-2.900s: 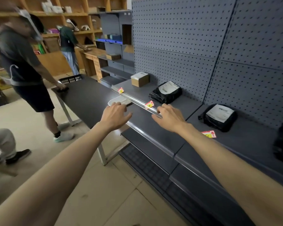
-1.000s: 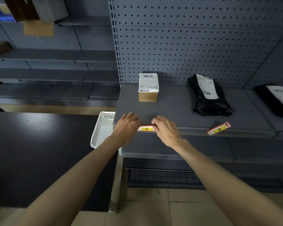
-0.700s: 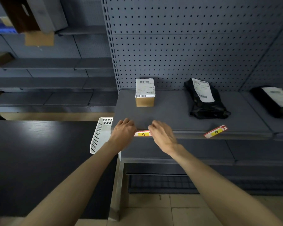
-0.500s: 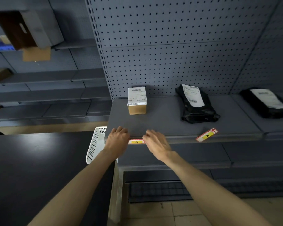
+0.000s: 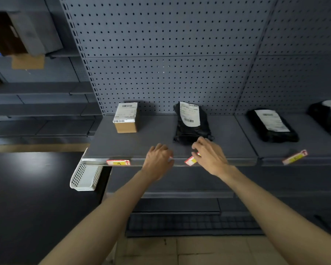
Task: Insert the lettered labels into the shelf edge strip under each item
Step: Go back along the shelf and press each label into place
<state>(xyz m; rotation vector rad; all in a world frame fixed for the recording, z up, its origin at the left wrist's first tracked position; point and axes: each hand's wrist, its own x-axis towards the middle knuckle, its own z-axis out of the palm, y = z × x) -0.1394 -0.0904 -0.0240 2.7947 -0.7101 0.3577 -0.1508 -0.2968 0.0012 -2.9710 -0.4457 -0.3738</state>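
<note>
The second label [image 5: 191, 160] lies tilted on the shelf [image 5: 161, 148] front edge, long axis rising to the right, below the black parcel [image 5: 191, 123]; the right hand [image 5: 210, 155], palm down, pinches its upper end; the left hand [image 5: 158, 159] rests curled on the edge strip [image 5: 141, 162], holding nothing visible; label A [image 5: 118, 162] sits level in the strip.

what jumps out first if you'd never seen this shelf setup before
Two bare hands meet at the shelf's front edge: the right hand closing on a tilted red and yellow label, the left hand beside it. Left of them, label A sits flat in the edge strip below a small cardboard box. A black parcel lies behind the hands, and a loose label lies further right.
</note>
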